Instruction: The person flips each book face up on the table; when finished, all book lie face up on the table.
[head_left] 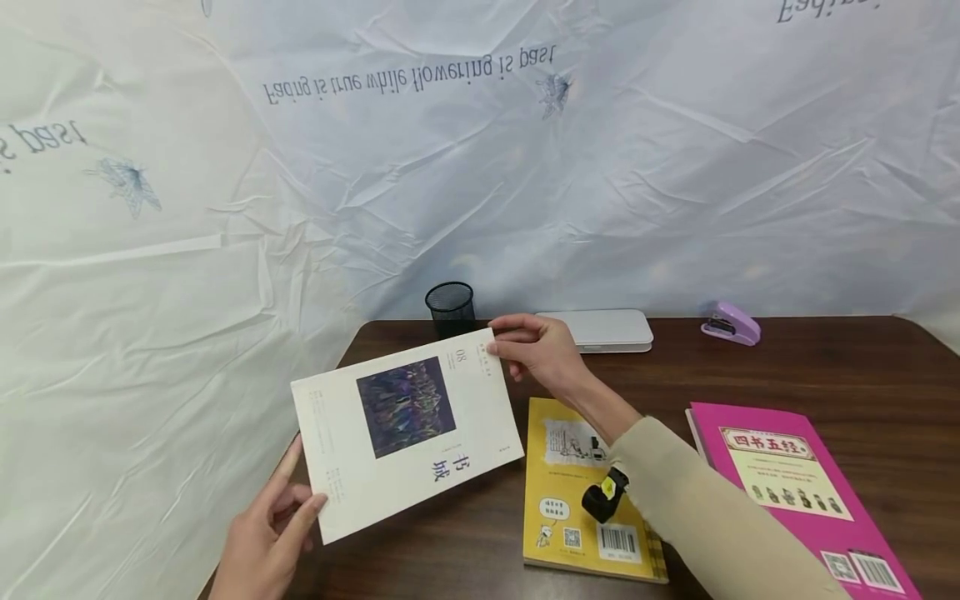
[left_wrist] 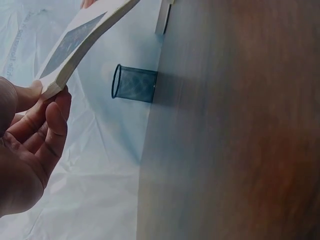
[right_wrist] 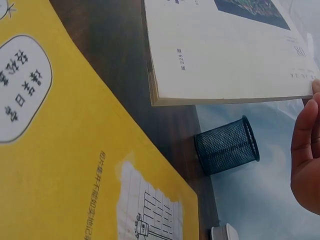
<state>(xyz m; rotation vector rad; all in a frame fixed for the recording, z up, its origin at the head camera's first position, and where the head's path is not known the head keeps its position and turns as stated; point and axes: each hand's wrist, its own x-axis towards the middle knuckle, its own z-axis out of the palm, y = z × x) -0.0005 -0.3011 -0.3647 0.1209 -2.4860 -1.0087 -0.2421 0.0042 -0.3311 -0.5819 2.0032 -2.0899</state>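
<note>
Both hands hold a white book (head_left: pixel 480 417) with a dark picture on its cover, raised and tilted over the left part of the table. My left hand (head_left: pixel 266 533) pinches its lower left corner, thumb on the cover and fingers beneath, as the left wrist view also shows. At the upper right corner my right hand (head_left: pixel 551 354) grips the book between thumb and fingers. Under the right forearm lies a yellow book (head_left: pixel 555 492), back cover up. The right wrist view shows the white book's page edges (right_wrist: pixel 225 101) and part of the right hand (right_wrist: pixel 306 155).
A black mesh pen holder (head_left: pixel 450 310) stands at the table's back edge behind the white book. Beside it are a white flat case (head_left: pixel 611 329) and a purple stapler (head_left: pixel 731 323). A pink book (head_left: pixel 780 467) lies at the right. White printed sheeting (head_left: pixel 480 192) hangs behind the table (head_left: pixel 420 567).
</note>
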